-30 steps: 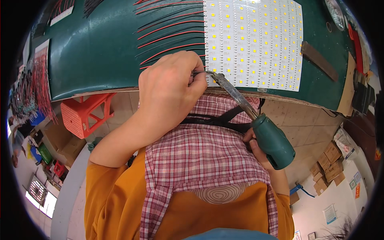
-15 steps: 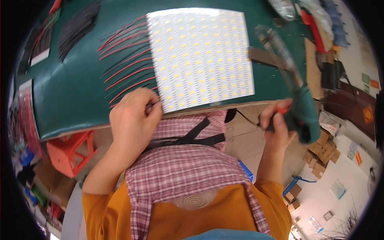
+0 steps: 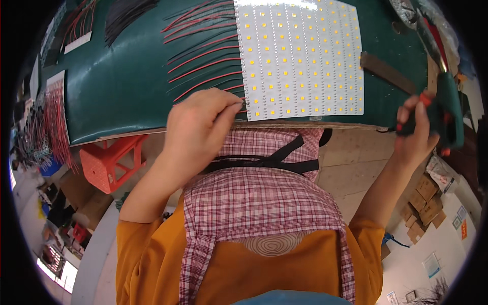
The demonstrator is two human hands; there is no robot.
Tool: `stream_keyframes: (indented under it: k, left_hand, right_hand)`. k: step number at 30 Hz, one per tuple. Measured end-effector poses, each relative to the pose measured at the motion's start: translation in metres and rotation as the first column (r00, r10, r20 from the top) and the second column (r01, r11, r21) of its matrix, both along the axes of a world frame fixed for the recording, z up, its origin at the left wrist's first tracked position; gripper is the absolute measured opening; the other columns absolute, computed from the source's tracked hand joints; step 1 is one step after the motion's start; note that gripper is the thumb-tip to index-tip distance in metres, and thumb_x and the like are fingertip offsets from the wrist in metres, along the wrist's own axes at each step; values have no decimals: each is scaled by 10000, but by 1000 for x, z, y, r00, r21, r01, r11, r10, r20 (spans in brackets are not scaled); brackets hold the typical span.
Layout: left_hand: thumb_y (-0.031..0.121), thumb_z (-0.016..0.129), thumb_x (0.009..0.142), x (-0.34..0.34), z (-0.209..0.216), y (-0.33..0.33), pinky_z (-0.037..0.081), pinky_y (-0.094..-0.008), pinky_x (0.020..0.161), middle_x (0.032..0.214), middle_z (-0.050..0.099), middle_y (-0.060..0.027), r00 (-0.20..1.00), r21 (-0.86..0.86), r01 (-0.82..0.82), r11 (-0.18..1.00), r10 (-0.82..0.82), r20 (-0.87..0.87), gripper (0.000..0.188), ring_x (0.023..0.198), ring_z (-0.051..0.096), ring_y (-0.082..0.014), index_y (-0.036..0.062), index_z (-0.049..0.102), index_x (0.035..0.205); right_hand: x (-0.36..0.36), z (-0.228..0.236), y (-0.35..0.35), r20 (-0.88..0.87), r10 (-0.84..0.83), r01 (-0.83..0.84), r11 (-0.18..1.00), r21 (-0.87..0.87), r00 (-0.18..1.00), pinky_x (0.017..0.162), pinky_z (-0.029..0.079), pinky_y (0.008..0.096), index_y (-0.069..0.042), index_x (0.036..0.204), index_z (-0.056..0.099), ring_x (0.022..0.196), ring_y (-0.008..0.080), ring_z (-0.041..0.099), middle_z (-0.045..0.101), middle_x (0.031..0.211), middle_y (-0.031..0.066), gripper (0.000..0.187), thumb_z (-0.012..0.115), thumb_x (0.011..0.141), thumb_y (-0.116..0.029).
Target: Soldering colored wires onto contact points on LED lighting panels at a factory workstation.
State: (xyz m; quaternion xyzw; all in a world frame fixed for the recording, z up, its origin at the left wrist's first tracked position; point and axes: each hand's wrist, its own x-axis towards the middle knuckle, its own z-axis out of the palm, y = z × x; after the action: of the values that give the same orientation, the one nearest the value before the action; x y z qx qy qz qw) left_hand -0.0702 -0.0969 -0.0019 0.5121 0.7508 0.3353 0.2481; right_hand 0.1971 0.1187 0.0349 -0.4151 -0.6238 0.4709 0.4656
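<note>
A white LED board [image 3: 305, 66] with rows of yellow chips lies near the front edge of the green bench. Red and black wires [image 3: 206, 63] stick out from its left side. At its near left corner, my left hand [image 3: 201, 122] is closed in a pinch on a thin wire, whose end the fingertips mostly hide. Off to the right, my right hand [image 3: 419, 124] grips a green and black soldering gun [image 3: 447, 101] with red parts, held away from the board. The gun's metal nose points toward the far side.
A dark flat bar [image 3: 389, 73] lies right of the board. On the left are bundles of black wires [image 3: 127, 18] and strips with red wires [image 3: 56, 101]. A red stool [image 3: 109, 162] stands below the bench edge. Cardboard boxes [image 3: 424, 203] are stacked at right.
The soldering gun has swung rightward in my right hand, away from the board. My left hand stays at the board's near left corner. The whole view has shifted, so the bench appears further right and up.
</note>
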Motion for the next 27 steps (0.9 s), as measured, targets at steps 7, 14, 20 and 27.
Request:
stream_keyframes:
  k: [7,14,20,27]
  left_hand:
    - [37,691,837,-21,40,-5,486,-329,594,793,653,-102,956,152,-134,979,168,-242,126,658,611,-248,31,684,963]
    - [108,759,768,3,4,13,429,-312,527,709,592,-61,961,47,81,996,-66,-269,159,574,537,-206,48,624,826]
    - [137,708,786,4,7,25,457,-358,552,709,610,-77,959,-98,78,992,-102,-263,142,624,581,-255,49,599,801]
    - [80,688,768,-16,20,9,440,-332,521,635,534,-53,986,-75,-101,992,89,-140,113,553,532,-201,51,609,843]
  right_hand:
    - [25,-12,-118,-38,236,-227,860,-457,971,505,426,243,-16,1167,494,579,117,528,607,779,101,440,701,857,-249]
    - [12,-24,-141,7,467,-389,746,-541,884,570,459,266,-16,1226,492,627,139,543,618,844,132,435,670,867,-184]
    - [9,-22,-139,-31,435,-375,733,-568,900,575,466,281,-26,1254,489,639,146,545,617,854,142,431,647,869,-136]
    - [25,-19,-140,-13,521,-419,672,-611,854,596,474,284,-14,1221,511,651,151,557,633,866,148,440,682,845,-163]
